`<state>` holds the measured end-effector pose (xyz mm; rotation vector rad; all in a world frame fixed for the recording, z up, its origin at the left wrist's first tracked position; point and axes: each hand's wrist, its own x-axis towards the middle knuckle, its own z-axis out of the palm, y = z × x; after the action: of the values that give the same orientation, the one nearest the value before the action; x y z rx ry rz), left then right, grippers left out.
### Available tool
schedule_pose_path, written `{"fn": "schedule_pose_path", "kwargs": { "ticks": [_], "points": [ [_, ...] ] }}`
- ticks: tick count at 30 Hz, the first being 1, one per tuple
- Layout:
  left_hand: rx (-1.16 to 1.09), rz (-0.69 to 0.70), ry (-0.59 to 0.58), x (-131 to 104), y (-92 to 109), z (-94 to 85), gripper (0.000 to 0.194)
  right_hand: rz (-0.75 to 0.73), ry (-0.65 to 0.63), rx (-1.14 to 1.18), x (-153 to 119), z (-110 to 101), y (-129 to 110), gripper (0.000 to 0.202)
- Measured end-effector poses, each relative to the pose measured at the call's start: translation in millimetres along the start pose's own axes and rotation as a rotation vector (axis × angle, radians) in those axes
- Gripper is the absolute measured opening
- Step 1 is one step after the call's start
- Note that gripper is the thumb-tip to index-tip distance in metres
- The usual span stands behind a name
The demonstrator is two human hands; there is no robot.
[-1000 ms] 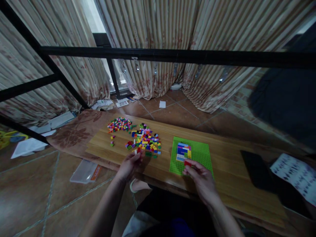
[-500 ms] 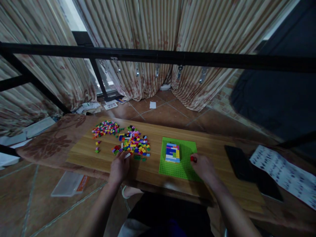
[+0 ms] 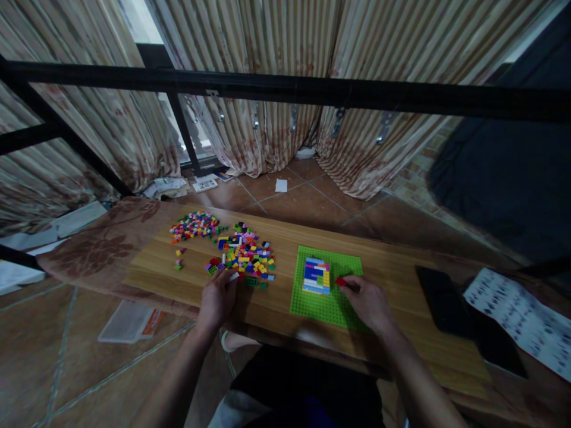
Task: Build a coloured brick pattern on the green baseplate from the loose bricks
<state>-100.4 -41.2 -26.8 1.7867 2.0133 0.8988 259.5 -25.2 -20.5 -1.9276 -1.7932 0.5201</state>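
Pinched in the fingers of my right hand (image 3: 368,300) is a red toy brick (image 3: 341,281), over the right part of the green baseplate (image 3: 306,304). Just left of that brick, a block built of blue, white, yellow and other bricks (image 3: 316,276) stands on the baseplate. My left hand (image 3: 217,297) is closed on a white brick (image 3: 234,276) at the near edge of a pile of mixed bricks (image 3: 247,255). A dark green brick (image 3: 250,282) lies close to the left fingers.
Smaller bricks form a second heap (image 3: 195,226) at the far left of the wooden board (image 3: 156,267). On the right lie a black phone-like slab (image 3: 441,300) and a printed sheet (image 3: 521,315). A black metal bar (image 3: 285,89) crosses beyond the board, before striped curtains.
My right hand has brought the red brick left, closer to the built block, and the brick shows more plainly. The left hand stays by the pile with the white brick. The view has shifted slightly.
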Motion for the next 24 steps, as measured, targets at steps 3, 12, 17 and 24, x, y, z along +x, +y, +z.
{"fn": "schedule_pose_path", "kwargs": {
  "ticks": [3,12,17,24],
  "points": [
    [-0.055,-0.021,-0.006,0,1,1.2,0.024,0.022,-0.030,0.045,-2,0,3,0.025],
    [-0.360,-0.140,0.044,-2,5,-4.4,0.017,0.060,0.081,-0.008,-7,-4,0,0.038],
    [-0.563,-0.254,0.058,-3,10,-19.2,0.026,0.116,0.165,0.079,-16,-16,-23,0.037],
    [-0.926,-0.139,-0.375,-29,68,-19.8,0.042,-0.116,-0.047,0.502,-47,3,-91,0.029]
  ]
}}
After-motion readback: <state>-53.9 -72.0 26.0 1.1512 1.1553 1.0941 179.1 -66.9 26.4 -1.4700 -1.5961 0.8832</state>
